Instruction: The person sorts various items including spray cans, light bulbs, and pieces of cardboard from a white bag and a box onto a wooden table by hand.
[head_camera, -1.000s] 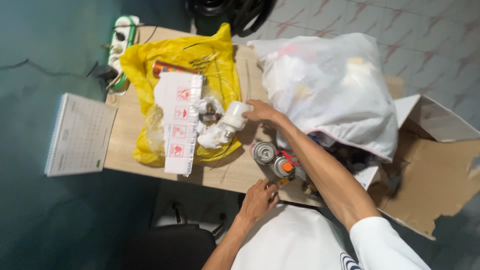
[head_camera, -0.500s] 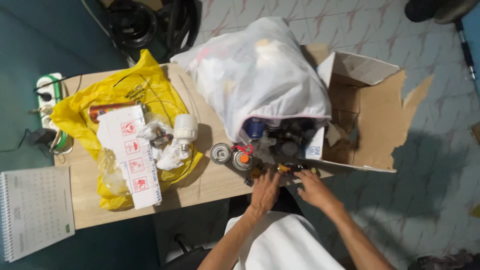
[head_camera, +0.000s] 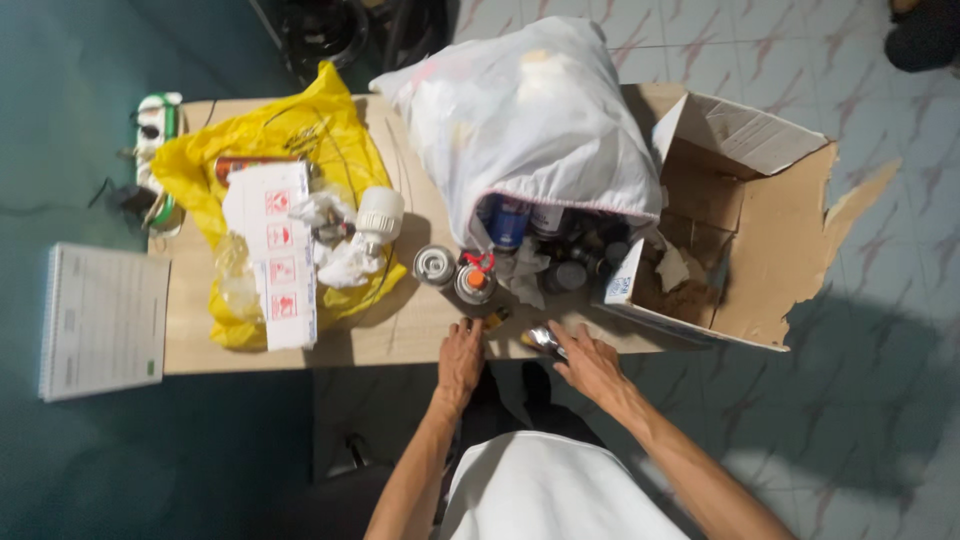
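Your left hand (head_camera: 461, 352) resting flat, fingers loosely spread, on bench (head_camera: 400, 335) front edge, steadying. Your right hand (head_camera: 590, 362) closing round small shiny object (head_camera: 541, 339), possibly metal part, at bench edge just beside two spray cans (head_camera: 455, 274), near box (head_camera: 745, 250).

Home room, likely: tiled floor (head_camera: 900, 230), small wooden table (head_camera: 400, 340) cluttered with plastic bags (head_camera: 540, 120), spray cans (head_camera: 436, 265), torn cardboard box (head_camera: 770, 250).
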